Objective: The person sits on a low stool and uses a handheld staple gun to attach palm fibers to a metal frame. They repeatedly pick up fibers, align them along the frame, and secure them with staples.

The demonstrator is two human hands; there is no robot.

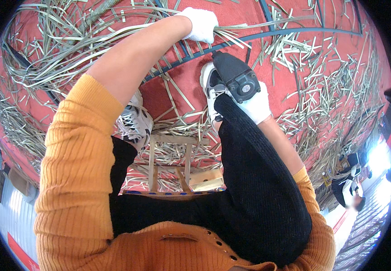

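Observation:
My left hand (201,25), in a white glove, is closed on a bundle of pale green-grey flat wicker strips (233,38). The strips trail out to the left and poke out past my fingers on the right. Just under this hand runs a dark blue-grey metal frame (290,31), with strips lying across it. My right hand (257,106), also gloved in white, is wrapped round a black staple gun (238,81), whose body hides most of the fingers. The tool's narrow front end is close to the frame's curved bar, beside my right shoe (210,86).
Cut strips (312,108) litter the red floor (274,81) on both sides. A long heap of loose strips (51,67) lies at the left. Between my legs is a wooden stool (188,165). Another person (351,189) is at the far right.

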